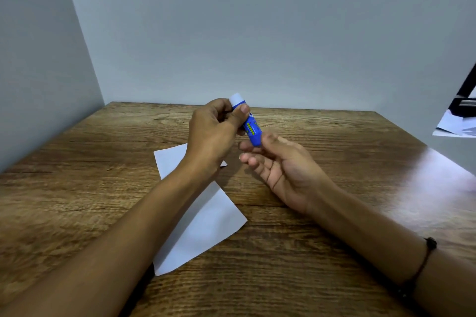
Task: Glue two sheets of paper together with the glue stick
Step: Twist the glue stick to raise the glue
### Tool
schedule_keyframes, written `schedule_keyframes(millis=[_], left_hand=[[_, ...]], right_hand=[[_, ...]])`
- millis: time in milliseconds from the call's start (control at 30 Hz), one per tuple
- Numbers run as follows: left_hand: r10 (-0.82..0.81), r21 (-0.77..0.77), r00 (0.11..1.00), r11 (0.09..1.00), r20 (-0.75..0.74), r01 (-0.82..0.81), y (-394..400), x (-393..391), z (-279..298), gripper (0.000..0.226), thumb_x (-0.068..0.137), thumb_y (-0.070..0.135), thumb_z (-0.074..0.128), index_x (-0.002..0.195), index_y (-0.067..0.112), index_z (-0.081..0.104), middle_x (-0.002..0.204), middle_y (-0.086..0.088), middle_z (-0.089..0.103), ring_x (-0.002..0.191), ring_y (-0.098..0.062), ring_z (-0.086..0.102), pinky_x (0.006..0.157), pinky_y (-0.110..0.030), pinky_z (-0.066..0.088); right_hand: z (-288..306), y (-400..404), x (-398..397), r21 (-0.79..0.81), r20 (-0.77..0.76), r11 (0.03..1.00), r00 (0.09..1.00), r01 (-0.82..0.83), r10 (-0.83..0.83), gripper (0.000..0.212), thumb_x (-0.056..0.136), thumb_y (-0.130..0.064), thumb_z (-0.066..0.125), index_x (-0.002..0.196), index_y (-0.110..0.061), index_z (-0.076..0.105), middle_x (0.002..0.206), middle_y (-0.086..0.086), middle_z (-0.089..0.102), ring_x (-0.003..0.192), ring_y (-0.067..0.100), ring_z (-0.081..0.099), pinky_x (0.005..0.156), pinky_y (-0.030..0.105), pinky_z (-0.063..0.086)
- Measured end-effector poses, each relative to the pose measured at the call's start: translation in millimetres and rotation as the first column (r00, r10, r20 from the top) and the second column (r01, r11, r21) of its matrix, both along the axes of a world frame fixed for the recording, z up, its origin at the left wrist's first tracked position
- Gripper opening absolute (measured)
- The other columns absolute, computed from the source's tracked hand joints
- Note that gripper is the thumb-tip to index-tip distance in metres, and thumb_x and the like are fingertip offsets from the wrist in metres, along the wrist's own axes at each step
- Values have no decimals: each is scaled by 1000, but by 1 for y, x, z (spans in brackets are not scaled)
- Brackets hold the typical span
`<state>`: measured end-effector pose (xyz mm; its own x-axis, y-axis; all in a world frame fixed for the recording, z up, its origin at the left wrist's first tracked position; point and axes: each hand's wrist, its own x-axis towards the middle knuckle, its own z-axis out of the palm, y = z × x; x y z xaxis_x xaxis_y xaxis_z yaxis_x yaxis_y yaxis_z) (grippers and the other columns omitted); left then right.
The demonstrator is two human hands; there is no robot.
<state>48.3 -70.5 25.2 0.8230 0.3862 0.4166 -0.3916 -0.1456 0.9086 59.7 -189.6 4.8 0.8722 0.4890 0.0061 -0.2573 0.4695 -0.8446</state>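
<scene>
1. Hard-to-see stuff first: the left hand [212, 131] and forearm cover a good chunk of the paper [203, 224], so I honestly can't tell if that's one sheet or two stacked. Just a tiny white corner pokes out right of the wrist, mid-frame.
2. At the right edge, upper half, there's a dark object [465, 100] with some white sheets [456, 125] under it, all cut off by the frame. No idea what it is.
3. The glue stick [248, 121] sits just above centre frame, held up over the wooden table [322, 239], tilted with its white end up and to the left. Blue body, green-yellow label patch. There's a white letter near the thumb but it's partly hidden, and the small print is too blurry to read. No brand I can make out.
4. Left hand is wrapped around the upper part of the stick, thumb pressed on the blue body just under the white end.
5. Right hand [280, 167] is palm up, fingers loosely curled, with the thumb and fingertips pinching the stick's lower end.
6. There's a dark cord bracelet [427, 255] on the right wrist, lower right.
7. A bright glare patch washes out the table's right side.
</scene>
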Motion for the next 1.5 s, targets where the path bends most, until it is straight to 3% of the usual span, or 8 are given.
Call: schedule_keyframes(millis=[100,300,500,733,933,1167,1300,1500], left_hand=[[-6,21,1000,1000,1,6,-1,0,0,16,85,13,61,69,13,61,59,2,60,46,0,53,56,-13,48],[-8,60,1000,998,17,7,-3,0,0,16,85,14,61,69,15,60,63,-1,60,48,0,52,55,-11,45],[11,80,1000,997,14,-12,-2,0,-1,15,85,16,61,71,12,61,65,-5,60,53,-4,53,57,-14,46],[17,77,1000,997,20,-18,-2,1,-1,13,85,14,60,73,11,61,64,-3,59,50,-1,51,56,-13,45],[38,76,999,996,2,-38,-2,0,0,13,86,16,60,76,8,62,65,-3,60,55,-7,52,60,-19,46],[48,76,999,996,10,-49,-5,-2,1,18,86,16,60,81,-1,62,70,-12,59,64,-17,52,65,-29,45],[53,80,999,995,8,-54,-5,-2,0,19,86,15,59,82,-3,61,73,-17,59,63,-16,52,62,-25,46],[47,73,999,996,19,-48,-6,-3,2,17,85,14,60,81,-3,61,73,-16,57,63,-18,49,63,-28,43]], right_hand=[[1,-2,1,-9,-13,1000,1000,-1,1,9,92,-5,45,92,1,52,58,10,66,47,12,65,46,14,50],[-1,-2,4,-90,-43,996,999,-13,9,42,98,-31,33,85,2,56,53,10,64,44,15,64,42,16,49],[-2,1,1,-30,32,999,999,18,-17,15,89,0,48,103,-4,48,64,10,65,51,15,63,47,20,49],[-1,0,-1,-61,22,998,1000,-18,20,26,97,-22,38,95,0,53,60,11,67,47,16,63,45,19,50],[-1,1,-2,-47,60,999,998,1,2,11,90,-1,47,99,-7,48,69,12,67,49,16,61,45,20,48],[1,1,-5,-72,50,996,997,-57,61,24,98,-21,34,101,-1,47,61,13,68,44,17,64,41,18,49],[0,2,-6,-86,80,995,996,-41,48,2,93,-8,45,95,-8,45,63,9,71,45,16,64,41,18,48],[0,-1,-4,-77,60,995,996,-62,67,15,97,-18,37,96,-8,48,65,12,64,43,16,60,40,20,46]])
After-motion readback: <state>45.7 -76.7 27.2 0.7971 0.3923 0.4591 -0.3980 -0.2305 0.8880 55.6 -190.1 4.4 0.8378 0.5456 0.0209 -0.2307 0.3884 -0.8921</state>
